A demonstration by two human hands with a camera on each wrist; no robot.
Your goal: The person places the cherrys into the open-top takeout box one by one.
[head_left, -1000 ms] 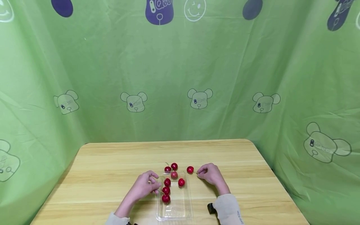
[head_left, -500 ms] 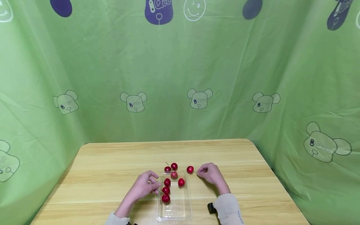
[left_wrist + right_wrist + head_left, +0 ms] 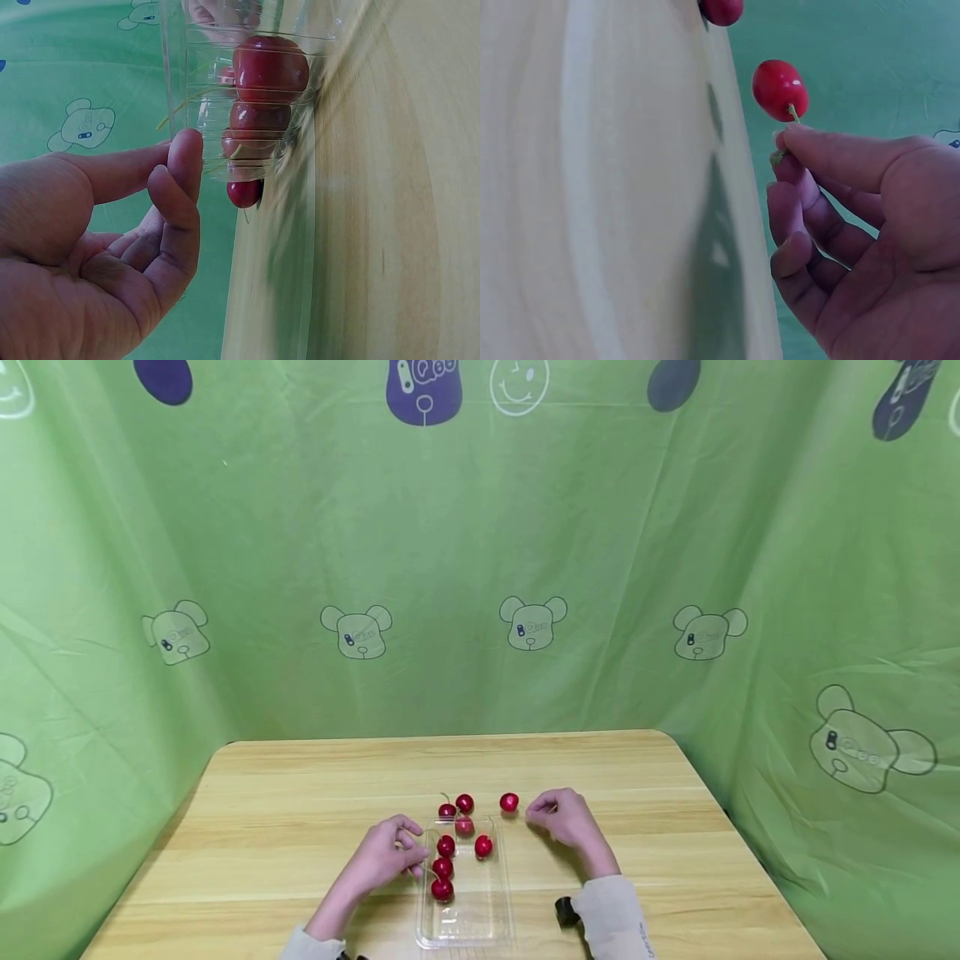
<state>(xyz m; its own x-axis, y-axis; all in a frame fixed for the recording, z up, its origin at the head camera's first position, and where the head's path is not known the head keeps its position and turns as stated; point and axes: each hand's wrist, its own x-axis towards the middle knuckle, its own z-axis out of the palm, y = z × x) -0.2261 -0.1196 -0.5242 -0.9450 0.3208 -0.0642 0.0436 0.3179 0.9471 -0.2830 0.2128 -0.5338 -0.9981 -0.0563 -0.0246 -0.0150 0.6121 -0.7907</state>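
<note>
Head view: the right hand [image 3: 564, 818] pinches the thin stem of a cherry [image 3: 509, 802], which hangs just off the counter [image 3: 300, 810] at about one o'clock from the clear tray [image 3: 467, 927]. The tray sits at the near middle of the counter; five cherries lie inside it toward its far end, and two loose cherries [image 3: 457, 807] sit on the wood at its twelve o'clock edge. The left hand [image 3: 386, 853] rests at the tray's nine o'clock side, fingers curled loosely with the fingertips against the wall. Judging from this, carrying the fruit well means a light pinch low on the stem, a slow move so it does not swing, and a steady brace on the tray.

Left wrist view: the left hand [image 3: 112, 247] is narrow rather than wide. Its thumb and a fingertip touch the tray [image 3: 195, 90] wall without wrapping it. A stack of red cherries [image 3: 270, 67] shows through the plastic, one more beyond it.

Right wrist view: the right hand [image 3: 870, 232] is closed to a fine pinch, thumb and forefinger on the stem with the other fingers curled under. The cherry [image 3: 779, 88] hangs clear of the counter [image 3: 592, 187], touching nothing else. Another cherry [image 3: 721, 10] shows at the top edge.
</note>
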